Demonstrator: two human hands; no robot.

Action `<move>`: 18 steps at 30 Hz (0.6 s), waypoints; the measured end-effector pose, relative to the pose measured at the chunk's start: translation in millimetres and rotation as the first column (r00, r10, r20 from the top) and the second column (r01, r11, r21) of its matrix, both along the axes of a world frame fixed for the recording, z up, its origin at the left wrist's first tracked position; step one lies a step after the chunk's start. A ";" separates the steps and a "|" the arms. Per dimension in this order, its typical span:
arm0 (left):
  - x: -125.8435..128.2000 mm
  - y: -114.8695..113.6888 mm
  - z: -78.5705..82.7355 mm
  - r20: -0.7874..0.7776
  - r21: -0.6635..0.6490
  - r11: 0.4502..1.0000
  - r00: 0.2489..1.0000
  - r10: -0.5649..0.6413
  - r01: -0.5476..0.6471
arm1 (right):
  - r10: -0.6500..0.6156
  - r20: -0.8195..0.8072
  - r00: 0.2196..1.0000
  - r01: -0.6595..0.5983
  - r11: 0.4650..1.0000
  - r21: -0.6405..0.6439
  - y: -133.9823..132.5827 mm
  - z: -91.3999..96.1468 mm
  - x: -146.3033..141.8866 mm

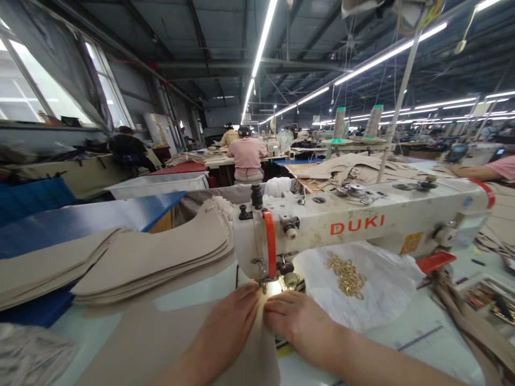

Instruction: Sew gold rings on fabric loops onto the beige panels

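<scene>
A beige fabric panel [177, 338] lies on the pale sewing table, running up to the needle area of a white sewing machine [309, 222] with red lettering. My left hand [235, 311] is closed on the panel just left of the lit needle, fingertips together at its edge. Close by on the other side, my right hand [295, 316] has its fingers curled and pressed together on the panel's right edge. The fingertips and whatever small part lies under them are partly hidden. Gold-coloured metal rings [346, 274] lie heaped on a white plastic bag [386, 284] beyond my right hand.
Stacks of cut beige panels [156, 249] lie left of the machine. A tray of small tools [486, 297] and beige strips [475, 332] are at the right. Ahead, a person in a pink shirt [247, 155] sits working; another person's arm [475, 170] shows at far right.
</scene>
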State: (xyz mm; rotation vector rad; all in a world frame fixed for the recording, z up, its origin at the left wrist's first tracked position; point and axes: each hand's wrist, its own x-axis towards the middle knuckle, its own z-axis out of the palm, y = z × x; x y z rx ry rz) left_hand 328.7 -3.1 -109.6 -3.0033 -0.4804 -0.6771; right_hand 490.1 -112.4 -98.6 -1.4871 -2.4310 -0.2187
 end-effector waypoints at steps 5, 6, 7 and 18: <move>-22.4 -16.7 0.3 0.059 0.017 0.999 0.997 -0.041 0.040 | 0.108 0.009 0.994 -0.108 0.983 0.151 -8.3 -15.0 -14.3; -31.1 -22.7 -0.3 0.059 0.023 0.998 0.997 -0.057 0.056 | 0.140 0.018 0.990 -0.141 0.971 0.193 -11.0 -20.0 -19.7; -40.0 -29.0 -1.0 0.056 0.026 0.997 0.996 -0.069 0.068 | 0.169 0.021 0.985 -0.169 0.955 0.244 -13.9 -24.8 -25.4; -35.8 -51.1 8.0 0.054 -0.350 0.931 0.990 0.129 -0.102 | 0.233 -0.146 0.961 -0.145 0.881 0.451 -28.7 -22.0 -44.5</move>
